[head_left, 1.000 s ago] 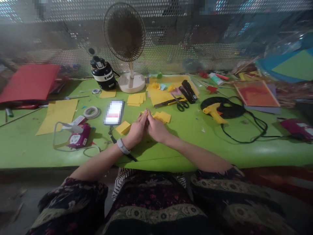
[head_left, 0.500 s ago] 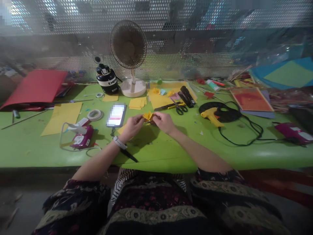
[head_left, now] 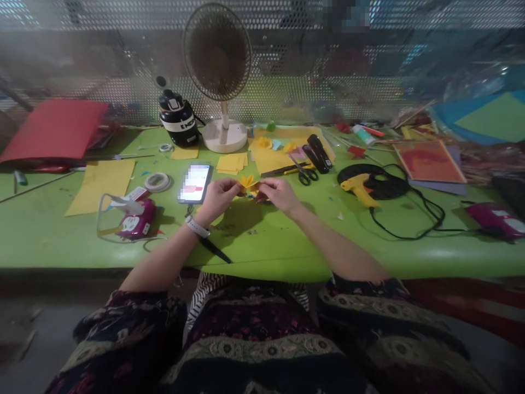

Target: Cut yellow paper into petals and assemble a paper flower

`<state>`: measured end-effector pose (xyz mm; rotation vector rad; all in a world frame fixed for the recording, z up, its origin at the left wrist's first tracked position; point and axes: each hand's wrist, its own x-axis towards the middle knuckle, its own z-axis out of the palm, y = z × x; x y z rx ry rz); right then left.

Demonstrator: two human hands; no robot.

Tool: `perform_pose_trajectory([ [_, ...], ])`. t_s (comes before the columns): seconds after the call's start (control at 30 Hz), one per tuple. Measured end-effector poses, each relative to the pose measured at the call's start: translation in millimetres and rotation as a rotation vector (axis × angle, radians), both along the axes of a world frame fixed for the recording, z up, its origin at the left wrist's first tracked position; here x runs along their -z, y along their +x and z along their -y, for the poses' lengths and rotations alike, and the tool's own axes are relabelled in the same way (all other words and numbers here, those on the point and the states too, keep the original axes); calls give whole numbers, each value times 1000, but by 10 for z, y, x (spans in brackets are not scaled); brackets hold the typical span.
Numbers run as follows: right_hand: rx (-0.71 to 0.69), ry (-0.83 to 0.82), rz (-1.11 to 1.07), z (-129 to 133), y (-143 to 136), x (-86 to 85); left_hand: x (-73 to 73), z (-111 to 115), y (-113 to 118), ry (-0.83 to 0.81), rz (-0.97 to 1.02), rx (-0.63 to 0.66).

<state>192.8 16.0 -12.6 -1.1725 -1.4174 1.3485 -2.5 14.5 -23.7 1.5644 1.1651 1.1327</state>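
Observation:
A small yellow paper flower (head_left: pixel 248 183) with pointed petals is held up over the green table (head_left: pixel 283 241). My left hand (head_left: pixel 219 198) pinches its left side, fingers closed. From the other side, my right hand (head_left: pixel 279 195) grips it between thumb and fingers. The flower's underside is partly hidden by the fingers. Left of my left hand lies a lit phone (head_left: pixel 195 184). Beyond the hands are a stack of yellow paper squares (head_left: pixel 231 162), scissors (head_left: pixel 307 174) and a black stapler (head_left: pixel 318 153).
A fan (head_left: pixel 223 137) and a dark bottle (head_left: pixel 179 121) stand at the back. To the right, a yellow glue gun (head_left: pixel 360 189) rests with its cord. Tape (head_left: pixel 157 182), a purple power strip (head_left: pixel 139 220) and yellow paper (head_left: pixel 100 186) are on the left.
The view has tilted slightly, so the table's things sit a little higher in it. Both hands keep hold of the flower, whose petals now look more spread and face me more.

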Motion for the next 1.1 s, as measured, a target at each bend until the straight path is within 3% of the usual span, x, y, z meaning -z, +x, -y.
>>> perform_pose_trajectory([
  [0.23,-67,-13,46,-34,59,-46,-98,9,-55,171,-231,104],
  [0.3,-52,18,37,-72,134,-96,-103,-35,-103,192,-272,37],
  [0.37,31,50,20,-133,217,-126,-86,-114,-168,157,-276,-110],
  [0.43,117,73,50,-197,278,-115,-53,-201,-226,95,-379,-171],
  [0.5,144,99,122,-237,294,-71,-17,-271,-259,37,-495,-157],
  [0.63,68,187,310,-214,249,-9,-12,-312,-284,32,-679,-136],
  [0.73,45,322,526,-209,314,-73,-120,-250,-377,87,-779,-70],
  [0.8,114,436,675,-250,458,-163,-227,-183,-487,160,-874,-91],
  [0.87,224,488,752,-299,648,-266,-322,-122,-597,124,-1014,-81],
  [0.93,283,443,767,-322,813,-352,-381,-82,-667,51,-1121,17],
  [1.1,85,322,828,-280,915,-417,-385,-53,-647,28,-1257,139],
])
